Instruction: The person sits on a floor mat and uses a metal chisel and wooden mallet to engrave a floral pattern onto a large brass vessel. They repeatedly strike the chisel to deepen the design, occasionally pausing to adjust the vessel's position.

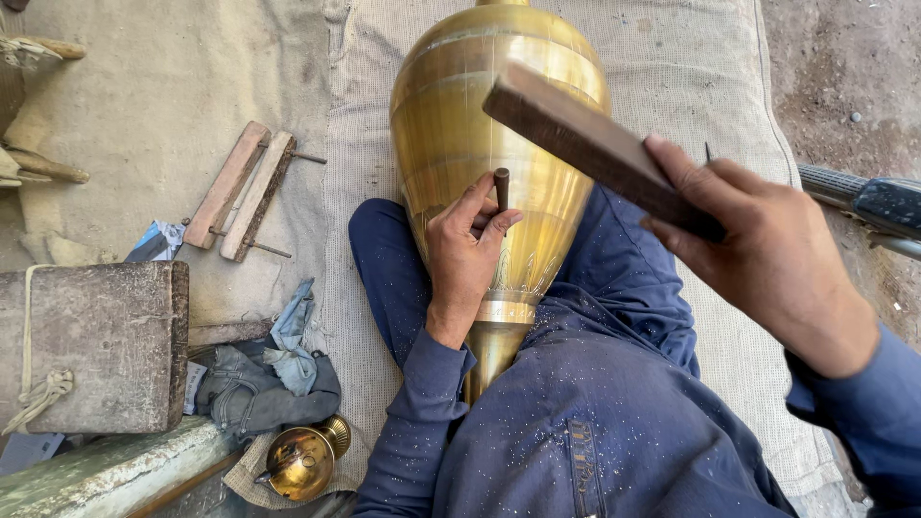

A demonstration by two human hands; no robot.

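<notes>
A large brass vase [480,105] lies across my lap on a woven mat, its narrow foot toward me. My left hand [465,254] rests on the vase's lower body and pinches a short dark metal punch [501,185] upright against the engraved band. My right hand [767,254] is raised to the right, gripping a flat dark wooden bar [576,139] that slants above the punch and the vase, not touching them.
Two joined wooden slats with metal pins [240,192] lie on the cloth at left. A worn block [96,345] sits lower left beside crumpled rags [269,379] and a small brass piece [302,459]. A dark ribbed handle [863,197] juts in at right.
</notes>
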